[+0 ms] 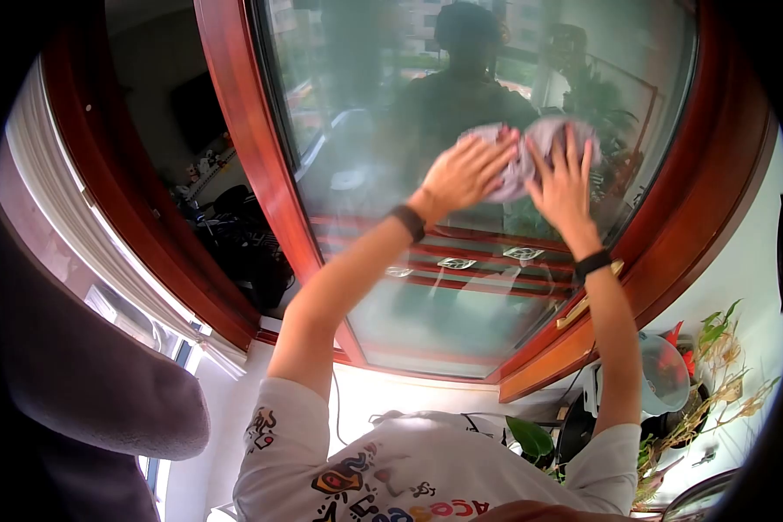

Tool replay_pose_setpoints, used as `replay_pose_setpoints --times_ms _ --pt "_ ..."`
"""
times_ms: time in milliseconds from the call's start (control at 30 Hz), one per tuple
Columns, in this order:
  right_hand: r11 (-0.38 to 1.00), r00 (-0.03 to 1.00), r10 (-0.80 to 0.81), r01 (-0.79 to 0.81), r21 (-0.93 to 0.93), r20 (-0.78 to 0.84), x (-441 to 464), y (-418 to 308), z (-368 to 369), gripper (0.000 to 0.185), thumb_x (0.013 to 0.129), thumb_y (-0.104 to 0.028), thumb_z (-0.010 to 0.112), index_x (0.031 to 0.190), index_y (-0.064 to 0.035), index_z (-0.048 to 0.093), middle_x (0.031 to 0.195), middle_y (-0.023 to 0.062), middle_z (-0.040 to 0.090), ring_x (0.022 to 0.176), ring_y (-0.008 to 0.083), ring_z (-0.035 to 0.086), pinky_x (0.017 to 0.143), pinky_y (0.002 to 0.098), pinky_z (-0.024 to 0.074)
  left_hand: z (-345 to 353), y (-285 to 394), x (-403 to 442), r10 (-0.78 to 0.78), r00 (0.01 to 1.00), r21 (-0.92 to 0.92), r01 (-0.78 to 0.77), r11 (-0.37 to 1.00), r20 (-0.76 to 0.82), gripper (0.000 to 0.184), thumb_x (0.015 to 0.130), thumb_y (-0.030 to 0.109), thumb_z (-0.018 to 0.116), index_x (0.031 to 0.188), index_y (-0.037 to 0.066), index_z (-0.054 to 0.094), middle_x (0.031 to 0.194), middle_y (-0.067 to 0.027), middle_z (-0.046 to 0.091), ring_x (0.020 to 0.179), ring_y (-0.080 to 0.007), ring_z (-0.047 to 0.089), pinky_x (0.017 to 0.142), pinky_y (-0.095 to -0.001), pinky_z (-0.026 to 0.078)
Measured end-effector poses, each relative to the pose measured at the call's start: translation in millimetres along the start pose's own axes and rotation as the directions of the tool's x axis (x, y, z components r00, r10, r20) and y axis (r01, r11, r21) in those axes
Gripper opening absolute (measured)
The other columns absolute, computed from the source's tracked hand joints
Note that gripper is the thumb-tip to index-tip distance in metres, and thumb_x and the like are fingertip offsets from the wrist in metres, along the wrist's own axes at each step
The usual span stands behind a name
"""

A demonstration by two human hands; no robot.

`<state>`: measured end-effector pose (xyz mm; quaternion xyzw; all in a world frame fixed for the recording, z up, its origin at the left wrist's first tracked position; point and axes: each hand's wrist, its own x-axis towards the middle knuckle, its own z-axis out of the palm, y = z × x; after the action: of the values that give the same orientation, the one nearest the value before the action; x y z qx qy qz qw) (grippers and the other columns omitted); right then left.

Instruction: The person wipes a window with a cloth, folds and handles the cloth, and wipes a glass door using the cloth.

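Note:
A pale purple-grey cloth [515, 178] is pressed against the window glass [357, 191], partly blurred. It bunches under both palms, and I cannot tell whether it is one piece or two. My left hand [468, 172] holds the left part of it, fingers stretched to the upper right. On the right part, my right hand [567, 187] keeps the cloth against the pane with its fingers fanned upward. The hands are close side by side. Dark bands circle both wrists. Cloudy haze and reflections cover the glass, including a person's dark outline.
A red-brown wooden frame [261, 174] surrounds the pane, with a brass-coloured handle [583, 306] at lower right. To its left is a dark opening into a room. A white curtain [104, 217] and a dark padded object [104, 348] stand left; plants [718, 391] and a clear tub [664, 374] stand right.

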<state>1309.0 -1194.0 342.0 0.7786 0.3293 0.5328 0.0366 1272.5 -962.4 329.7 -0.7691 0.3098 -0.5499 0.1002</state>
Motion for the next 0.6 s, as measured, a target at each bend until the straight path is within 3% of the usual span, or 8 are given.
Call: replay_pose_setpoints --times_ms 67,167,233,333,433,467,567,600 --pt "1.0 0.991 0.015 -0.015 0.004 -0.133 57 6 -14 0.069 0.084 -0.041 0.065 0.148 -0.0311 0.041 0.144 0.0179 0.044 0.145 0.0399 0.023 0.114 0.066 0.015 -19 -36 34 -0.041 0.995 0.063 0.047 0.997 -0.094 0.061 0.09 0.037 0.058 0.142 0.009 0.047 0.15 -0.0097 0.044 0.122 -0.0245 0.053 0.105 -0.0397 0.039" --pt "0.983 0.939 0.018 -0.079 -0.164 -0.342 139 3 -33 0.058 0.09 -0.035 0.058 0.144 -0.0176 0.046 0.144 0.0191 0.043 0.142 0.0387 0.032 0.112 0.0609 0.0258 -59 -101 80 -0.033 0.97 0.248 0.095 0.964 -0.242 0.059 0.09 0.036 0.059 0.139 0.005 0.048 0.143 -0.0112 0.051 0.118 -0.0224 0.056 0.103 -0.0386 0.041" --pt "0.949 0.899 0.044 -0.174 -0.262 -0.435 186 -3 -37 0.053 0.096 -0.039 0.052 0.144 -0.0154 0.047 0.144 0.0194 0.044 0.141 0.0409 0.031 0.111 0.0603 0.0256 -94 -141 106 -0.044 0.961 0.221 0.107 0.969 -0.273 0.06 0.091 0.034 0.055 0.137 -0.004 0.046 0.147 -0.0216 0.042 0.139 -0.0358 0.036 0.113 -0.0477 0.028" --pt "0.951 0.797 0.113 -0.261 -0.169 -0.594 228 -29 -49 0.06 0.092 -0.027 0.056 0.143 0.0007 0.039 0.147 0.0321 0.031 0.139 0.049 0.027 0.113 0.0589 0.0223 -114 -185 119 -0.032 0.922 0.295 0.156 0.943 -0.386 0.053 0.093 0.028 0.055 0.136 -0.004 0.047 0.148 -0.0227 0.04 0.139 -0.0381 0.034 0.113 -0.0476 0.028" --pt "0.991 0.815 0.113 -0.131 0.009 -0.568 229 -43 -45 0.058 0.088 -0.027 0.06 0.138 -0.0006 0.046 0.146 0.0314 0.032 0.14 0.0483 0.024 0.112 0.0596 0.0226 -114 -189 111 -0.052 0.929 0.169 0.122 0.978 -0.366 0.043 0.092 0.02 0.058 0.127 -0.005 0.051 0.144 -0.0243 0.043 0.136 -0.0404 0.036 0.112 -0.0475 0.03" --pt "0.997 0.821 0.054 -0.076 -0.015 -0.568 222 -47 -54 0.051 0.087 -0.02 0.063 0.132 -0.0006 0.052 0.136 0.0306 0.044 0.133 0.0466 0.038 0.109 0.0559 0.031 -113 -187 104 -0.024 0.916 0.115 0.076 0.991 -0.399 0.027 0.088 0.011 0.064 0.109 -0.004 0.056 0.137 -0.0252 0.048 0.124 -0.042 0.048 0.103 -0.0463 0.041" --pt "0.816 0.922 0.248 -0.033 0.577 -0.298 176 -48 -93 0.045 0.087 -0.015 0.064 0.129 0.0 0.054 0.124 0.0249 0.057 0.12 0.0385 0.055 0.101 0.0461 0.0427 -149 -148 73 -0.296 0.955 -0.382 0.263 0.886 -0.029 0.017 0.085 0.001 0.068 0.094 -0.002 0.055 0.127 -0.0223 0.056 0.107 -0.0373 0.06 0.089 -0.0407 0.051" --pt "0.75 0.917 0.296 -0.05 0.659 -0.268 157 -42 -113 0.043 0.087 -0.013 0.064 0.127 0.0011 0.054 0.12 0.0213 0.061 0.113 0.0336 0.06 0.096 0.0413 0.0456 -163 -136 65 -0.338 0.941 -0.426 0.298 0.854 -0.018 0.018 0.083 0.0 0.07 0.092 -0.001 0.054 0.123 -0.0213 0.058 0.102 -0.0346 0.063 0.084 -0.0382 0.052"
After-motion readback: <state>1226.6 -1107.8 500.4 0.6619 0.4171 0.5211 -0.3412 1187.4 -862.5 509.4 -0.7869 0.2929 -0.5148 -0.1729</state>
